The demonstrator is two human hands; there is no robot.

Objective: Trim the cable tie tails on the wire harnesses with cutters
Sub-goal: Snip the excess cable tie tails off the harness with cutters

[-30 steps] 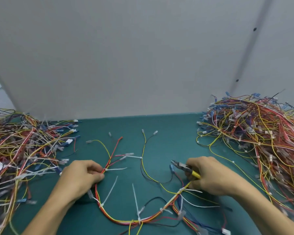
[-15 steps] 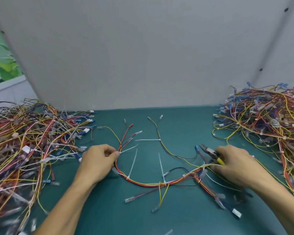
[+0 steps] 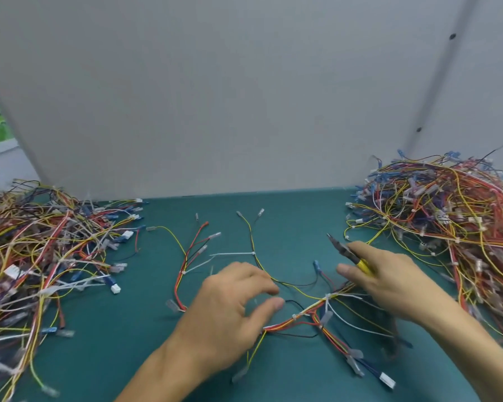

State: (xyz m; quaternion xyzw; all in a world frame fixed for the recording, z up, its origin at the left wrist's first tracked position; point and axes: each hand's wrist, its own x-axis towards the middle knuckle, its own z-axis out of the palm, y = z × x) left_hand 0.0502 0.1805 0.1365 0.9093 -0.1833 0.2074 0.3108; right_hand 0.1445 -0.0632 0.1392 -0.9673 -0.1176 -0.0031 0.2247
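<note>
While the right hand (image 3: 389, 282) grips them, the cutters (image 3: 342, 250) point diagonally away-left.

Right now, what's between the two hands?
Head view: between left hand and right hand gripping cutters, yellow and black harness wires and a blue terminal.

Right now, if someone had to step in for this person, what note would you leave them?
Left hand: open, curved over the harness on the mat, gripping nothing.
Right hand: holds the cutters, tips clear of the wires.
Done: nothing visible on this harness; its white tails are long.
Left: trim those tails, then see the left pile and right pile.
</note>
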